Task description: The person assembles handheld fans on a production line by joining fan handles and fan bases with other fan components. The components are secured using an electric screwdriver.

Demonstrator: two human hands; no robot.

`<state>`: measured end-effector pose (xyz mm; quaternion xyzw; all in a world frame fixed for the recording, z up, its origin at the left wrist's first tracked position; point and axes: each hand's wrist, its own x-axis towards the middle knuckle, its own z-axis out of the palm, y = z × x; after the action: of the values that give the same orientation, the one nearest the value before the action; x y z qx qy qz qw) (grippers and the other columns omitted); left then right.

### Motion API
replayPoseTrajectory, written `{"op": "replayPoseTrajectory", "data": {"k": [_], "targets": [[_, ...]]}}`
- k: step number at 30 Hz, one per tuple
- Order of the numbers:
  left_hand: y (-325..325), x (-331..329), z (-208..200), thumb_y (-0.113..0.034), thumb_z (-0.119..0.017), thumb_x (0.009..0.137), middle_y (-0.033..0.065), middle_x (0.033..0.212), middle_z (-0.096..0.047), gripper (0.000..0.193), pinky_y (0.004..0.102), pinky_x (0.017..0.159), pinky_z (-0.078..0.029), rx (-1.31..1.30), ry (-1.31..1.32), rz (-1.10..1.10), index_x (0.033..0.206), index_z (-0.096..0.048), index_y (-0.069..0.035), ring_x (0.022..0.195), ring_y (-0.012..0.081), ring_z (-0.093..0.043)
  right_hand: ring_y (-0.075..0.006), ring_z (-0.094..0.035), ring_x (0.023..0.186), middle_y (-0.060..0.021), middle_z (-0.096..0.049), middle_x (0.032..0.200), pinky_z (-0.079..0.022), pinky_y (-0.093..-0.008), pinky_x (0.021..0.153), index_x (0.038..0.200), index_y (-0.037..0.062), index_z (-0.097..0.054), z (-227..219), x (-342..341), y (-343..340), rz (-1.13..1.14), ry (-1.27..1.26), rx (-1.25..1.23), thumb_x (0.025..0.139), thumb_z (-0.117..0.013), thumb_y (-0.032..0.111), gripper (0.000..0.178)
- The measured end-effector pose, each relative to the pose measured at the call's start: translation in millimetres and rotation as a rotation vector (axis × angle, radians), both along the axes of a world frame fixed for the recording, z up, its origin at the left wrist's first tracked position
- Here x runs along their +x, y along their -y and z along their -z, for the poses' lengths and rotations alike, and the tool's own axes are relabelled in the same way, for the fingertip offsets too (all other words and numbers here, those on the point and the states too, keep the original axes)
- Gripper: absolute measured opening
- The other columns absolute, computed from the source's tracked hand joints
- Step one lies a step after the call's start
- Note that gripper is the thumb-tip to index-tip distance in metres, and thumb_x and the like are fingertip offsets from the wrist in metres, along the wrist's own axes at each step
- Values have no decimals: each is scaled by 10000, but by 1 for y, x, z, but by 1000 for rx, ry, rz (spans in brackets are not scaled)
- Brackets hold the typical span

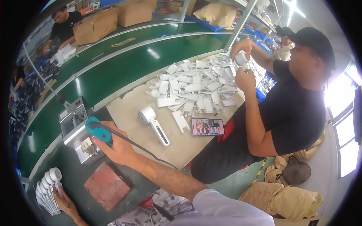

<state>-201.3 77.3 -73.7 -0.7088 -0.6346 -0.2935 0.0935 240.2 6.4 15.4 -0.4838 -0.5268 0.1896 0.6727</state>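
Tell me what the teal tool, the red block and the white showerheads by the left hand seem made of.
Teal tool: probably moulded plastic, smooth and evenly coloured.
Red block: perhaps brick or stone, matte, given its dull, blotchy face.
White showerheads: likely smooth plastic, judging by their even white; coated metal remains possible.

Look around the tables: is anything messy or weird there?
Two things, perhaps. A lit phone lies beside the jumbled heap of white parts, unlike anything around it. A rough reddish block sits askew on the green bench, odd beside the neatly lined-up white handheld pieces. No spill shows.
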Motion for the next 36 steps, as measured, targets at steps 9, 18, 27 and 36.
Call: {"op": "replayPoseTrajectory", "data": {"k": [9, 18, 27, 36], "targets": [[4, -8, 2, -263, -534, 1074, 213, 1368, -606, 435, 417, 1073, -444, 19, 107, 57, 1402, -554, 22, 1260, 353, -581, -288, -685, 983, -149, -672, 1114, -534, -359, 857, 1288, 26, -598, -1, -3, -1, 0, 2, 15, 963, -701, 193, 380], [13, 10, -7, -249, -568, 1059, 214, 1310, -632, 417, 414, 1052, -454, 1, 207, 54, 1364, -571, 36, 1208, 345, -604, -303, -707, 888, -171, -691, 978, -545, -373, 783, 1266, 21, -556, 4, -3, -4, 64, 43, 24, 959, -716, 228, 403], [6, 36, -21, -206, -771, 883, 208, 983, -673, 281, 464, 810, -526, 174, 188, 22, 1034, -660, 3, 925, 408, -658, -163, -596, 756, -46, -647, 859, -491, -334, 687, 1035, 36, -679, 30, -14, -12, 179, -200, -64, 927, -736, 280, 273], [27, 26, -45, -91, -793, 809, 109, 1081, -665, 257, 437, 864, -511, 223, 214, -46, 969, -595, -63, 999, 341, -621, -139, -579, 728, -65, -618, 794, -450, -266, 682, 1270, -78, -511, 22, -24, -18, 82, 18, 32, 1036, -558, 426, 558]]}}
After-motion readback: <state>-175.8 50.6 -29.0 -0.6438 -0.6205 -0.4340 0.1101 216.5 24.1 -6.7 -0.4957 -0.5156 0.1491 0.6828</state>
